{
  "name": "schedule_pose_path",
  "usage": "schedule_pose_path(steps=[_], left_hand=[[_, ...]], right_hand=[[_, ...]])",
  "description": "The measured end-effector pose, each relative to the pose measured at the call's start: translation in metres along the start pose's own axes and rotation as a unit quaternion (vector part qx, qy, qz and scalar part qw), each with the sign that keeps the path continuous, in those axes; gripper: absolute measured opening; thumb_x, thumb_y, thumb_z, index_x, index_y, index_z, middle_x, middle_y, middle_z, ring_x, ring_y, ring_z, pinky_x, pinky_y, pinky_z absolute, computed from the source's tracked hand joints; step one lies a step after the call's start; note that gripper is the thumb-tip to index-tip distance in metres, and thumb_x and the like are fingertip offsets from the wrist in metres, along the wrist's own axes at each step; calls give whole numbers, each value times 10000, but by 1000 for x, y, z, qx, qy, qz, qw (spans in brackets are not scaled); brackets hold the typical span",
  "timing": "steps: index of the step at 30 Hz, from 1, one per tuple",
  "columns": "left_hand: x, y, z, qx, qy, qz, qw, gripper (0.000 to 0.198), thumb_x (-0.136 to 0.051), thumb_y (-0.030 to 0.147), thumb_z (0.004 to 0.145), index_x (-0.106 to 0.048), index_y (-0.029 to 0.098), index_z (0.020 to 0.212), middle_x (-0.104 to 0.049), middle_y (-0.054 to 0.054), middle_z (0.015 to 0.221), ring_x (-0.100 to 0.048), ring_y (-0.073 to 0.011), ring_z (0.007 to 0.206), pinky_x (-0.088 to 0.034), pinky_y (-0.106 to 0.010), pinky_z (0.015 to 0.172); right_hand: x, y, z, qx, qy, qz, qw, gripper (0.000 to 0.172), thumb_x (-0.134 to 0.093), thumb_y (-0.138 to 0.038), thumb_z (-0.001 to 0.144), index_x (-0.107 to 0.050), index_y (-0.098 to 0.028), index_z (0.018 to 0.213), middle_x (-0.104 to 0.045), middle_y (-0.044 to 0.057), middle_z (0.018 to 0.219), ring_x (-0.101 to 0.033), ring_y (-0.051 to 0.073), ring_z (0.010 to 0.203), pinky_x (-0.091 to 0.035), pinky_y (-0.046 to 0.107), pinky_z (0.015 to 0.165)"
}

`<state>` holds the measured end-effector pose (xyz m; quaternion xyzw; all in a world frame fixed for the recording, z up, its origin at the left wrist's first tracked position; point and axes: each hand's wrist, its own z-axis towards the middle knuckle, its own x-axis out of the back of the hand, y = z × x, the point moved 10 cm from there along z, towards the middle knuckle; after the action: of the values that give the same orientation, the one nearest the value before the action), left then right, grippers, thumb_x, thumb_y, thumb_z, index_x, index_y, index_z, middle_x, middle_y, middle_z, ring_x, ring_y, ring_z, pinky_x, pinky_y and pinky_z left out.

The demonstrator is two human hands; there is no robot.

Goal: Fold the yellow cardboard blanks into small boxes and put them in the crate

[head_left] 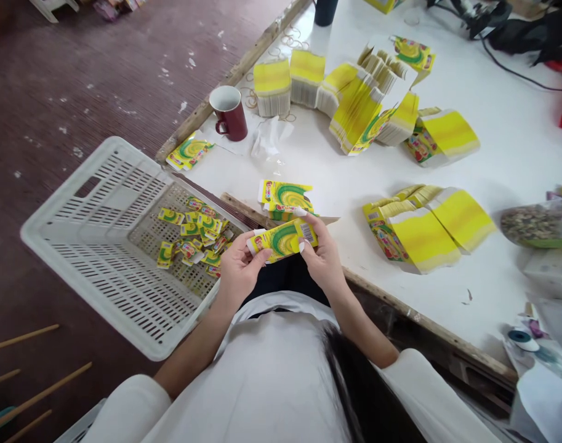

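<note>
Between my two hands is a small yellow and green printed carton [283, 239], held in front of my body at the table's edge. My left hand [240, 266] pinches its left end, thumb on top. At the other end, by the barcode, my right hand [324, 255] grips it with thumb and fingers. Just beyond lie more flat cartons [287, 195] of the same print on the table's near edge. To the left, a white plastic crate [100, 246] holds several small folded cartons [200, 231] at its bottom.
Bundled stacks of flat cartons [368, 104] stand across the white table [327, 166], with more bundles [428, 227] at right. A maroon mug [232, 114], crumpled clear plastic [269, 144] and rubber bands [292, 40] lie toward the left edge. A bag of small pieces [534, 224] sits far right.
</note>
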<state>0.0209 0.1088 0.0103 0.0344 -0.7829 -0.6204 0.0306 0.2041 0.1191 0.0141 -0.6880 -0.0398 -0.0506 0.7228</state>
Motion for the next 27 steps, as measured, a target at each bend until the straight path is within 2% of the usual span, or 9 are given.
schedule_pose_path(steps=[3,9,12,14,16,19,22,25,27], left_hand=[[-1,-4,-1,19,-13,-13,1000,404,-838,307,721,-699,171,1075,-773,-19,842,-694,-145,684,-560,-218,556],[-4,-21,4,71,-82,-35,994,506,-823,414,739,-649,185,1155,-732,-31,875,-644,-150,676,-511,-228,508],[5,-2,5,-32,-42,119,991,576,-811,485,767,-615,206,1231,-699,-83,1075,-681,-228,922,-589,-357,763],[3,25,-1,-148,-10,263,953,793,-895,522,664,-569,226,1323,-612,-135,1319,-608,-324,1205,-524,-479,1006],[-16,38,-9,-224,-49,378,897,958,-955,512,575,-527,228,1384,-557,-162,1419,-527,-385,1326,-428,-545,1113],[-36,34,-11,-245,-120,465,842,794,-892,436,712,-529,202,1378,-676,-137,1226,-631,-356,1165,-449,-519,1055],[-33,35,-7,-255,-91,484,832,634,-791,405,817,-550,185,1361,-710,-119,1117,-671,-332,1057,-482,-468,973],[-35,37,-8,-287,-75,480,826,593,-754,384,831,-572,165,1351,-717,-121,1100,-681,-327,1033,-496,-440,936],[-38,35,-10,-293,-76,479,824,580,-745,366,828,-581,160,1346,-724,-118,1084,-691,-317,1005,-505,-426,914]], right_hand=[[6,-1,2,-9,28,10,1000,454,-547,-271,955,-539,-223,1407,-639,114,1425,-622,263,1301,-529,436,1099],[8,-11,9,44,-37,31,998,524,-687,-558,897,-535,-263,1302,-674,112,1300,-683,274,1105,-598,402,898],[13,-12,6,53,14,-33,998,420,-698,-523,888,-539,-256,1170,-693,79,1069,-670,228,826,-588,372,723],[12,-14,3,61,37,-63,995,320,-640,-469,926,-529,-253,1134,-675,62,1002,-643,212,764,-573,366,687],[7,-17,1,74,39,-69,994,245,-567,-422,967,-525,-251,1137,-673,64,1006,-648,216,790,-577,378,723],[-3,-16,-1,77,9,-66,995,337,-570,-443,973,-522,-244,1241,-687,98,1102,-669,238,869,-590,405,794],[-9,-12,-3,66,-26,-62,996,564,-559,-521,981,-450,-220,1446,-641,168,1341,-687,277,1030,-602,428,869],[-13,-8,-7,58,-48,-88,993,549,-403,-496,1054,-433,-210,1522,-603,180,1452,-661,306,1210,-582,455,966],[-14,-6,-10,47,-44,-117,991,524,-337,-451,1076,-446,-216,1531,-649,175,1403,-684,307,1186,-589,462,952]])
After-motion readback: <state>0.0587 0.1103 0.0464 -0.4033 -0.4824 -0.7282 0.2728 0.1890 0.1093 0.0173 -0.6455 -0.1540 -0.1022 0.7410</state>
